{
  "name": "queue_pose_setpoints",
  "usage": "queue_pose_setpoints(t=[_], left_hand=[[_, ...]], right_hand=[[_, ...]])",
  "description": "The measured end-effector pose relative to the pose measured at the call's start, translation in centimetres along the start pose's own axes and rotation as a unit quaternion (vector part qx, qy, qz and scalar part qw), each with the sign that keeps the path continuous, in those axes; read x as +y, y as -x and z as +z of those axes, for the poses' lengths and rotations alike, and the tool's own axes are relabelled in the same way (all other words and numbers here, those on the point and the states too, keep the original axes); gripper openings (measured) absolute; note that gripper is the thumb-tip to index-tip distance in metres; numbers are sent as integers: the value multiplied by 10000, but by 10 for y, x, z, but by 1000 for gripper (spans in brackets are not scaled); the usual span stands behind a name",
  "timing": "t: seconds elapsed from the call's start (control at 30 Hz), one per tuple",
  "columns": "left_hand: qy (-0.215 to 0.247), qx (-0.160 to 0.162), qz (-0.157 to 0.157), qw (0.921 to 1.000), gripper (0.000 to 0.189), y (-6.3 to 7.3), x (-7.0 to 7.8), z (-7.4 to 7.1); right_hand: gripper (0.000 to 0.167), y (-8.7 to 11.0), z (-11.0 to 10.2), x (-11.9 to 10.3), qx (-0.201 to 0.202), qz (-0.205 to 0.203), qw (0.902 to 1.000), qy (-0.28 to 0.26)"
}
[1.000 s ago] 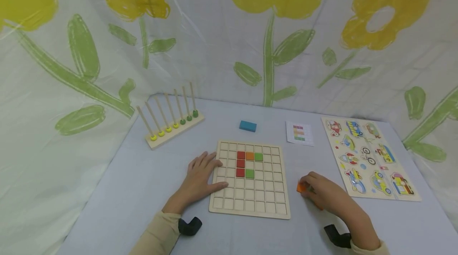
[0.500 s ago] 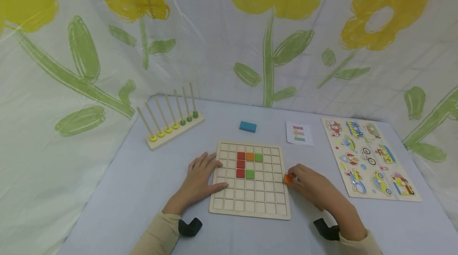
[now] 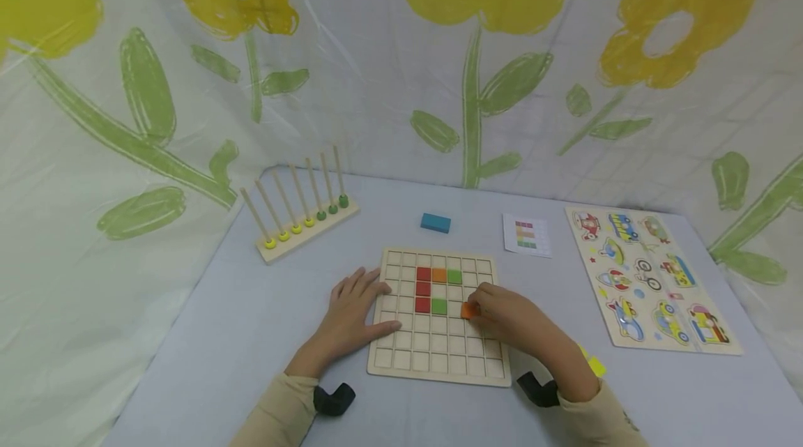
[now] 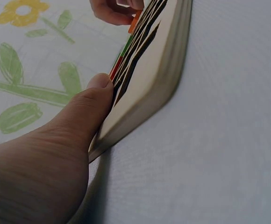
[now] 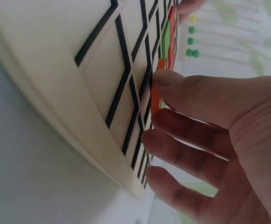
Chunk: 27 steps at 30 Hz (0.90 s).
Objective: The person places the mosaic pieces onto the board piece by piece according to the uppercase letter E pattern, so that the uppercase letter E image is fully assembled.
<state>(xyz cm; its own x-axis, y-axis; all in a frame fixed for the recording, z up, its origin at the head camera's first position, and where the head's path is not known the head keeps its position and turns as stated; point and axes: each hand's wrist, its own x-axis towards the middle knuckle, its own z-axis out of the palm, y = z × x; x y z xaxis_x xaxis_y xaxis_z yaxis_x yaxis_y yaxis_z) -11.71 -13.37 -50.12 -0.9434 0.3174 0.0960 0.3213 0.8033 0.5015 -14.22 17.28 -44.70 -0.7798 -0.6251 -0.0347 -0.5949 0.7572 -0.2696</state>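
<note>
A wooden grid board (image 3: 439, 360) lies on the table with several red, orange and green square tiles set in its upper cells. My right hand (image 3: 508, 314) is over the board's right half and pinches an orange tile (image 3: 467, 311) between thumb and finger. In the right wrist view the orange tile (image 5: 156, 95) stands at the grid lines under the thumb, the other fingers loosely bent. My left hand (image 3: 354, 311) rests with spread fingers on the board's left edge. The left wrist view shows its thumb (image 4: 99, 81) lying along the board's edge.
Behind the board lie a blue block (image 3: 436, 223) and a printed pattern card (image 3: 525, 235). A bead rack with upright pegs (image 3: 307, 227) stands at the back left. A vehicle puzzle board (image 3: 652, 279) lies on the right. Yellow tiles (image 3: 594, 365) show beside my right forearm.
My right hand has carried the orange tile leftward from the table beside the board to over its right half. Yellow tiles now show by the forearm. The left hand stays put.
</note>
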Motion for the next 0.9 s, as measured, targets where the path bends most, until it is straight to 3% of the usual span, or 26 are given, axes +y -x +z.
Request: queue_pose_setpoints(t=[0.33, 0.9], left_hand=[[-57, 38, -5, 10000, 63, 1, -2, 3], [-6, 19, 27, 10000, 62, 1, -1, 0]], right_hand=[[17, -10, 7, -2, 134, -281, 9994, 124], [17, -18, 5, -10, 64, -256, 9995, 183]])
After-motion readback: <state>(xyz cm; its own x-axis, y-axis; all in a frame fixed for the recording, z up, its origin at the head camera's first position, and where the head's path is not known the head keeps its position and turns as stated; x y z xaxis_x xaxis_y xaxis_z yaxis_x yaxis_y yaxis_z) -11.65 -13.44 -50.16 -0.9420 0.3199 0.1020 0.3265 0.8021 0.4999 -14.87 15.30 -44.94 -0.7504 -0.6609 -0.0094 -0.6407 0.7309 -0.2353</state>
